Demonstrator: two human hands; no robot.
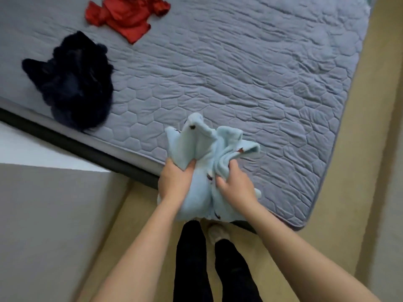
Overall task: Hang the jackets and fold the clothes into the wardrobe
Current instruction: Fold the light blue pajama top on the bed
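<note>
Both hands have the blue fleece (202, 147) bunched up over the near corner of the bed (239, 73), just below centre, approx 6 o'clock. The left hand (174, 182) grips a thick wad, fingers (189, 165) curled into the cloth. The right hand (237, 188) has a fistful on the other side, also curled tight.

The fleece looks soft, light and floppy, prob. a bit bulky. There's no stiffness, so it sags wherever it isn't held, and its lower part hangs past the bed's edge. I'd say the shoulders or a hem edge would make a better hold than fistfuls, to shake it flat for folding.

A black garment (74, 83) lies at 10 o'clock and a red garment (124, 16) at 11, both on the bed, well apart from the hands.
</note>
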